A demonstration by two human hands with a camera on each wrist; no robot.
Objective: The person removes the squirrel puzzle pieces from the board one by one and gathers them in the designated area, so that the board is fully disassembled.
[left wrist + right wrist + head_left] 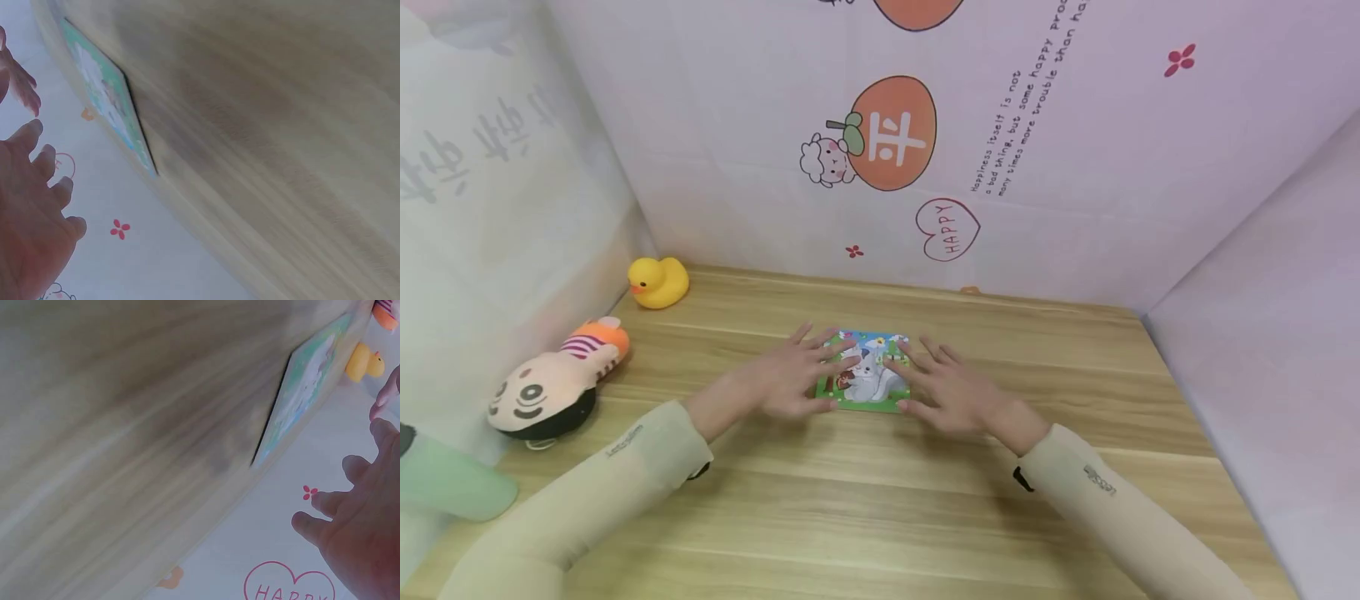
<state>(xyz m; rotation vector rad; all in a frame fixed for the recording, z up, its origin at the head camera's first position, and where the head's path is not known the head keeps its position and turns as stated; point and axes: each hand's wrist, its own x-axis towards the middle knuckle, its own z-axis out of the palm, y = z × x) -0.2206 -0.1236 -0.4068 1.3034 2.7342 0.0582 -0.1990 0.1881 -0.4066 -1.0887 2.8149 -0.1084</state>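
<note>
A small square picture puzzle (868, 372) with a grey animal on a green and blue ground lies flat on the wooden table (865, 500). My left hand (801, 375) reaches over its left edge with fingers spread and straight. My right hand (936, 383) does the same over its right edge. Whether the fingertips touch the puzzle cannot be told. In the left wrist view the puzzle (109, 97) shows edge-on, and my left hand (34, 212) hovers with loose fingers. The right wrist view shows the puzzle (303, 394) and my right hand (359, 519), fingers relaxed.
A yellow rubber duck (658, 282) sits at the back left corner. A plush doll with a panda face (553, 383) lies at the left edge, with a green object (452, 487) below it. Printed fabric walls (925, 142) close the table on three sides.
</note>
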